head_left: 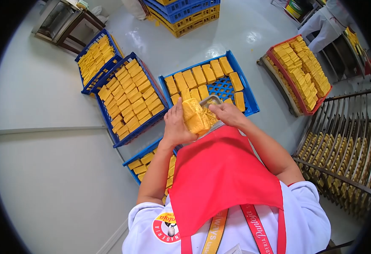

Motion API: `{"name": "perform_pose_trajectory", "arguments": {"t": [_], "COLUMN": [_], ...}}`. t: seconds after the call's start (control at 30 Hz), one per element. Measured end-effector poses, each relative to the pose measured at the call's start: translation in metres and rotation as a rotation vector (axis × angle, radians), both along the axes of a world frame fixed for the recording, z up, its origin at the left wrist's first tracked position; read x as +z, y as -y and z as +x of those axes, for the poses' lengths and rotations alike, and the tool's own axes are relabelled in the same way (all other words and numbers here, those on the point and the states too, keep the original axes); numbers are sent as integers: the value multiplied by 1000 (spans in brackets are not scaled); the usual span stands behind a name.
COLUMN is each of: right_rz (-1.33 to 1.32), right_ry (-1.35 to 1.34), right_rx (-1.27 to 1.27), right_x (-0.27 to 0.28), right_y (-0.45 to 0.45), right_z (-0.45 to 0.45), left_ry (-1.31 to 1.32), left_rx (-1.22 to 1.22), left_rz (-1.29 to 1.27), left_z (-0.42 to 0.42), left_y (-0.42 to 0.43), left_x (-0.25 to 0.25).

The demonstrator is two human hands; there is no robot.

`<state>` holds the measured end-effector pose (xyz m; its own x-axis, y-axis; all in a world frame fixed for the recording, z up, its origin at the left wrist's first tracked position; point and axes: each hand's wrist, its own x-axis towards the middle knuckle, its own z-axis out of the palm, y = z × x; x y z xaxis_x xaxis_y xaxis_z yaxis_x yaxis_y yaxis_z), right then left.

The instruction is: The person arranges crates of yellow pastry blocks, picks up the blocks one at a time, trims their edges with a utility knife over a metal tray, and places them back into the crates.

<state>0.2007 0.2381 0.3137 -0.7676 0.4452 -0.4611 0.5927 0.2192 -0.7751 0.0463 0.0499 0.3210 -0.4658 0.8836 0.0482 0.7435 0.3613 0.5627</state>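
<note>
In the head view, the left hand (178, 124) has its grip closed around the side of the yellow block (196, 120), which is over the tin (216, 125), above the near edge of the blue crate (220, 88). The right hand (228, 114) has its thumb at the tin's edge; its lower fingers are hidden. The block seems light and rather soft, so I judge that a wide hold on its long sides will dent it less. The apron (227, 165) is close behind the tin; forward, lattice floor shows between the rows.
</note>
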Motion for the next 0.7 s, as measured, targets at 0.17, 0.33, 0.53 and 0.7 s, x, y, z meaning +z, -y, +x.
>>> {"name": "perform_pose_trajectory", "arguments": {"t": [0.17, 0.33, 0.53, 0.7], "right_rz": [-71, 68, 23, -258], "right_ry": [21, -56, -132, -7], "right_rx": [171, 202, 208, 263], "right_x": [-7, 8, -10, -11], "right_y": [-1, 9, 10, 10], "right_z": [10, 4, 2, -5], "left_ry": [273, 358, 235, 107], "left_rx": [-2, -17, -44, -40], "left_rz": [192, 238, 200, 182], "left_z": [-13, -17, -20, -23], "left_y": [4, 4, -1, -10], "left_x": [-15, -18, -10, -11]}}
